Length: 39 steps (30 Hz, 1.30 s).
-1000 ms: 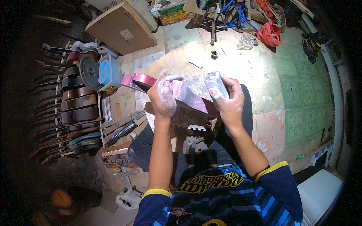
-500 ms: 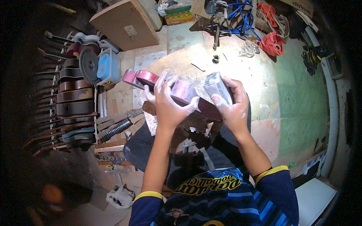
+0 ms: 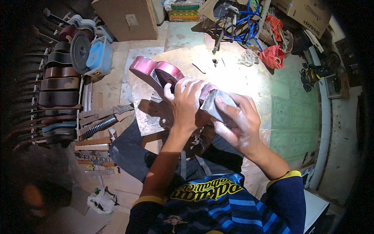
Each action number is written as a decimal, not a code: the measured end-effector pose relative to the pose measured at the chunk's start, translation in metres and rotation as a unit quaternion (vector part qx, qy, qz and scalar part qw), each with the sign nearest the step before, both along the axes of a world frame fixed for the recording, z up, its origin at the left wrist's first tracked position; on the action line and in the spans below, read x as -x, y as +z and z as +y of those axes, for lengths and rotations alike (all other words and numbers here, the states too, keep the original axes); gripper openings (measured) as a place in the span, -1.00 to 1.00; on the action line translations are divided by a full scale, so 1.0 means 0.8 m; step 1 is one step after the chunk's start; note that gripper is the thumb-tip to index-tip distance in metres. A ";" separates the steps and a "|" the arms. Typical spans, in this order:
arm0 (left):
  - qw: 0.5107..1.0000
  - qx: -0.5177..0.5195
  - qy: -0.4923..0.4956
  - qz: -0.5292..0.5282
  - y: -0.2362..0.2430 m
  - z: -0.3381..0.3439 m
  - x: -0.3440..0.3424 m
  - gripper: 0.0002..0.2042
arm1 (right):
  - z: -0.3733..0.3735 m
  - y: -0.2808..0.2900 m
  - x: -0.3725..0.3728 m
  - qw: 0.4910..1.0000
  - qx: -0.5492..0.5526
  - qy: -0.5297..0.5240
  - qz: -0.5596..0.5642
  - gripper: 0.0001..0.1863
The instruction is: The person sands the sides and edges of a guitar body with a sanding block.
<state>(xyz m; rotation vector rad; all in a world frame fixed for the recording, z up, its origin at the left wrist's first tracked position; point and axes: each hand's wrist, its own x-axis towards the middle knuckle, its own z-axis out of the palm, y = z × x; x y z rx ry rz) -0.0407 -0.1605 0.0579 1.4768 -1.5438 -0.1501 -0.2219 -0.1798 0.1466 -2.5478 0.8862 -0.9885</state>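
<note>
Guitar body (image 3: 170,70), one, pink and curved, is in front of me above my lap, reaching up and to the left from under my left hand (image 3: 189,102). That hand grasps it, fingers laid across its side and thumb apart from them. My right hand (image 3: 242,121) is wrapped around one grey block (image 3: 220,107), thumb along its face. The block lies against or just over the pink side beside my left fingers; I cannot tell whether they touch. Both my hands are powdery white, and each has one thing in its grip.

To my left stands one row of guitars (image 3: 59,84), packed too tightly for me to count. Near it I have one clear tub (image 3: 107,54) with one blue container (image 3: 94,55) inside; what the blue one holds I cannot see. One round grey lid (image 3: 80,52) leans beside the tub.

Farther off are one zigzag-patterned box (image 3: 186,13) and one cardboard box (image 3: 306,16), the insides of both hidden from me. I count three bags: one red bag (image 3: 272,58), one clear bag (image 3: 248,58) just beside it, and one white bag (image 3: 102,201) low on my left. One metal stand (image 3: 227,27) rises near the blue tubing (image 3: 254,24).
</note>
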 end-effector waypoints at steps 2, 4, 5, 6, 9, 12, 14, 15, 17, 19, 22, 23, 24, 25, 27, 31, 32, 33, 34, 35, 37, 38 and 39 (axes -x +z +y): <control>1.000 0.015 -0.001 -0.017 -0.005 -0.003 0.003 -0.39 | -0.015 0.001 0.001 0.998 -0.046 -0.028 -0.012 -0.42; 0.999 -0.001 0.001 -0.034 0.006 -0.001 0.011 -0.41 | -0.031 0.004 0.000 0.980 -0.168 -0.081 -0.066 -0.40; 0.999 -0.001 0.010 -0.044 0.001 -0.003 0.009 -0.39 | -0.020 0.014 -0.005 0.993 -0.111 -0.044 -0.024 -0.40; 0.999 -0.007 -0.003 -0.032 0.001 -0.001 0.008 -0.38 | 0.000 0.025 -0.006 0.998 -0.054 -0.007 0.019 -0.40; 1.000 -0.016 -0.022 -0.016 0.006 0.008 0.009 -0.35 | -0.012 0.030 0.002 0.998 -0.031 0.002 0.061 -0.43; 0.999 -0.016 -0.026 -0.010 0.010 0.006 0.021 -0.30 | -0.019 0.046 0.002 0.992 -0.051 -0.036 0.107 -0.46; 0.999 -0.009 -0.026 -0.031 -0.001 0.005 0.024 -0.35 | 0.006 0.056 0.001 0.988 -0.024 0.007 0.152 -0.47; 0.999 -0.012 -0.022 -0.034 0.000 0.006 0.028 -0.32 | 0.007 0.058 0.004 0.985 -0.022 0.019 0.168 -0.47; 0.999 -0.020 -0.014 -0.039 0.005 0.009 0.036 -0.25 | -0.035 0.055 0.010 0.981 -0.084 -0.055 0.168 -0.42; 0.999 -0.026 -0.032 -0.008 -0.002 0.008 0.038 -0.30 | -0.027 0.063 0.004 0.979 -0.103 -0.040 0.174 -0.45; 0.997 -0.045 -0.059 0.024 0.007 0.017 0.038 -0.37 | 0.002 0.069 0.005 0.977 -0.023 0.019 0.211 -0.43; 0.998 -0.045 -0.051 0.003 0.008 0.017 0.039 -0.36 | -0.023 0.053 0.018 0.990 -0.067 0.045 0.115 -0.43; 0.998 -0.049 -0.042 -0.019 0.003 0.013 0.041 -0.35 | -0.043 0.054 0.015 0.984 -0.088 0.000 0.152 -0.43; 0.997 -0.053 -0.034 -0.041 0.000 0.013 0.042 -0.34 | -0.052 0.059 0.012 0.975 -0.109 -0.045 0.188 -0.44; 0.998 -0.034 -0.045 -0.017 0.003 0.014 0.041 -0.40 | -0.016 0.072 0.005 0.972 -0.044 0.000 0.230 -0.43; 0.997 -0.046 -0.051 -0.041 0.010 0.020 0.043 -0.44 | -0.044 0.070 0.013 0.958 -0.124 -0.049 0.252 -0.42; 0.996 -0.048 -0.053 -0.054 0.007 0.019 0.044 -0.46 | -0.053 0.075 0.008 0.955 -0.140 -0.050 0.256 -0.45; 0.995 -0.046 -0.054 -0.065 0.007 0.014 0.044 -0.48 | -0.041 0.081 0.003 0.960 -0.102 -0.026 0.259 -0.47; 0.997 -0.043 -0.062 -0.025 0.011 0.013 0.042 -0.52 | -0.018 0.085 -0.001 0.963 -0.063 -0.003 0.262 -0.49; 0.996 -0.043 -0.071 0.018 0.015 0.018 0.042 -0.56 | -0.004 0.087 -0.001 0.964 -0.029 0.020 0.265 -0.51; 0.996 -0.035 -0.077 0.030 0.014 0.018 0.045 -0.59 | -0.019 0.086 0.002 0.963 -0.074 0.006 0.260 -0.55; 0.997 -0.025 -0.074 -0.002 0.013 0.015 0.046 -0.57 | -0.041 0.084 0.005 0.960 -0.103 -0.016 0.258 -0.55; 0.997 -0.027 -0.077 -0.015 0.009 0.010 0.048 -0.52 | -0.053 0.083 0.008 0.957 -0.132 -0.038 0.257 -0.54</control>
